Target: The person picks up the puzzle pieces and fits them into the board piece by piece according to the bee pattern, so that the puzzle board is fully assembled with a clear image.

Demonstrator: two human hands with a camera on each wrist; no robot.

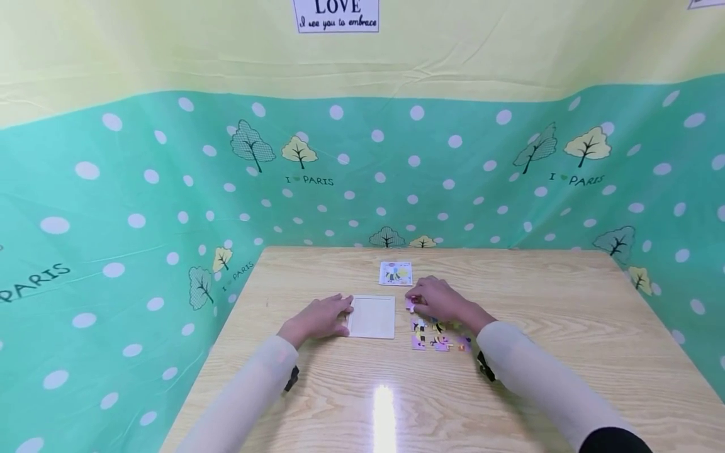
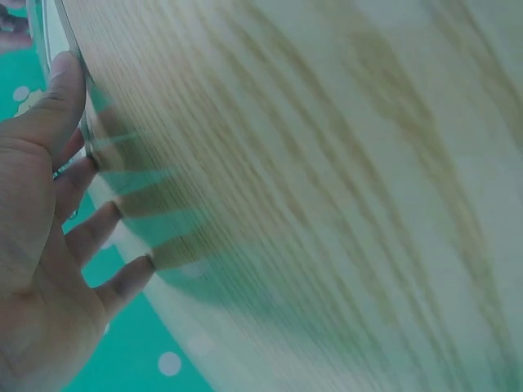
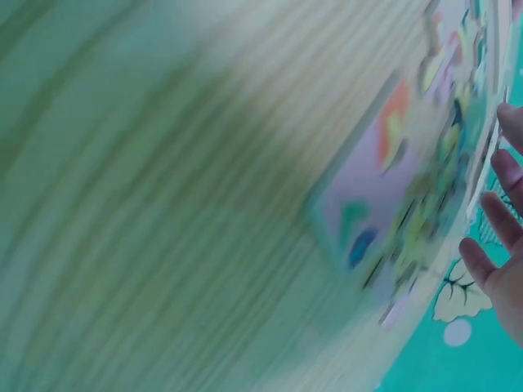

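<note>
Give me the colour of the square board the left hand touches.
The square board is off-white; it shows best in the head view.

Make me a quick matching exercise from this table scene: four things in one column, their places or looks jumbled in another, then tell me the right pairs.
Things
1. left hand
2. picture card
3. puzzle pieces
4. square board

Places or looks
A. whitish, with no picture on top
B. lying nearest the dotted back cloth
C. at the board's left edge
D. in a loose group right of the board

Right pairs: 1-C, 2-B, 3-D, 4-A
</note>
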